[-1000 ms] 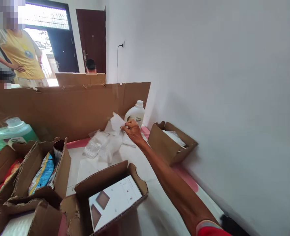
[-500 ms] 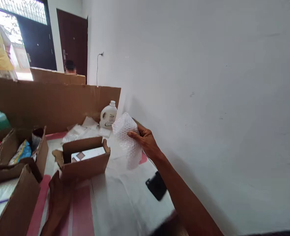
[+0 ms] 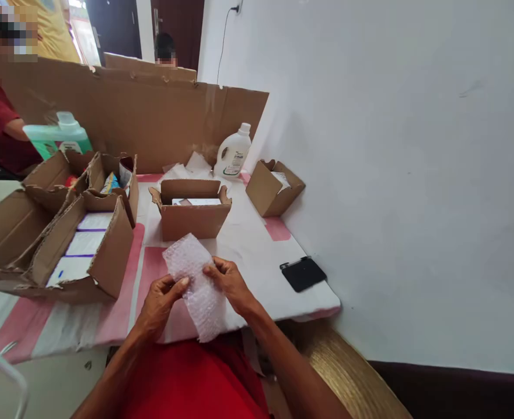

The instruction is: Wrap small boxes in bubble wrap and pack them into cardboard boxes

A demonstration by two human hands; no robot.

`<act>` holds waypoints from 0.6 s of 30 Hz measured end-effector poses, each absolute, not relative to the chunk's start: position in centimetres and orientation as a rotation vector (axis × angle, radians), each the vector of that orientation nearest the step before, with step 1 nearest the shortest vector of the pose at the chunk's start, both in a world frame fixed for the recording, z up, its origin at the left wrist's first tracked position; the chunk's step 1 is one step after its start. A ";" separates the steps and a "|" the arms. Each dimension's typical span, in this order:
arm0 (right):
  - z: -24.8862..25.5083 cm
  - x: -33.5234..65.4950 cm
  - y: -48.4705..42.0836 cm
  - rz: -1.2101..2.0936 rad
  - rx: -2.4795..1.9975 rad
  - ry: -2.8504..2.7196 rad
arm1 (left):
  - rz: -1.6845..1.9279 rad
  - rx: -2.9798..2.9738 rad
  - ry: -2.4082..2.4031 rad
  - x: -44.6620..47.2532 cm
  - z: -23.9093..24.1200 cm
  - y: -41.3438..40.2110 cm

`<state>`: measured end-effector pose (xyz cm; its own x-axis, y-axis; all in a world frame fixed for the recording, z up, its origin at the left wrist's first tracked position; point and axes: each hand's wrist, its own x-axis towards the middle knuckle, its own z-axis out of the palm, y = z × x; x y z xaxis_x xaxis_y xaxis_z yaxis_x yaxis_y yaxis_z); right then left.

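A sheet of bubble wrap [image 3: 193, 285] hangs over the near table edge, held by both my hands. My left hand [image 3: 159, 302] pinches its left side with closed fingers. My right hand [image 3: 229, 282] grips its right side. Just beyond them stands an open cardboard box [image 3: 191, 220] with a white flat item inside.
The table [image 3: 257, 256] has a white and pink cover. Open cardboard boxes [image 3: 86, 250] crowd the left. A small box [image 3: 272, 187] and white bottle [image 3: 233, 154] stand at the back, a black flat object [image 3: 303, 273] near the right edge. A cardboard screen [image 3: 152, 116] backs the table; people are behind it.
My right hand brought the bubble wrap from the far side of the table to the near edge. My left hand left the box and took hold of the wrap. The view tilted down.
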<state>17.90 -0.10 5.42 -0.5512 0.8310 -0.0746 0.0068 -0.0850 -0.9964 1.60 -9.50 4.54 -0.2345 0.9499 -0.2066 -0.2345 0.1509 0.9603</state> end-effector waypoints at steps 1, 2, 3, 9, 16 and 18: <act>5.1 18.0 -0.2 1.574 -0.978 -1.617 | 1.380 0.752 1.375 1.3 4.1 -9.4; 4.8 18.2 -0.3 1.416 -1.034 -1.664 | 1.411 0.733 1.444 1.1 3.7 -9.3; 4.5 18.3 -0.6 1.267 -1.077 -1.708 | 1.433 0.722 1.505 0.9 3.4 -9.1; 2.7 16.4 -4.6 1.097 -0.975 -1.971 | 1.421 0.687 1.708 1.4 3.8 -8.8; 2.0 16.6 -4.9 1.679 -0.861 -1.642 | 1.348 0.722 1.750 0.5 4.4 -10.0; 2.1 17.9 -3.7 1.800 -0.832 -1.550 | 1.350 0.730 1.747 0.0 4.3 -10.5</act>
<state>17.86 -3.66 2.12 -0.6136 0.7867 -0.0678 -0.0496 -0.1241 -0.9910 0.02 -10.49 4.30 -0.5189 0.8204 -0.2404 -0.0260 0.2659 0.9636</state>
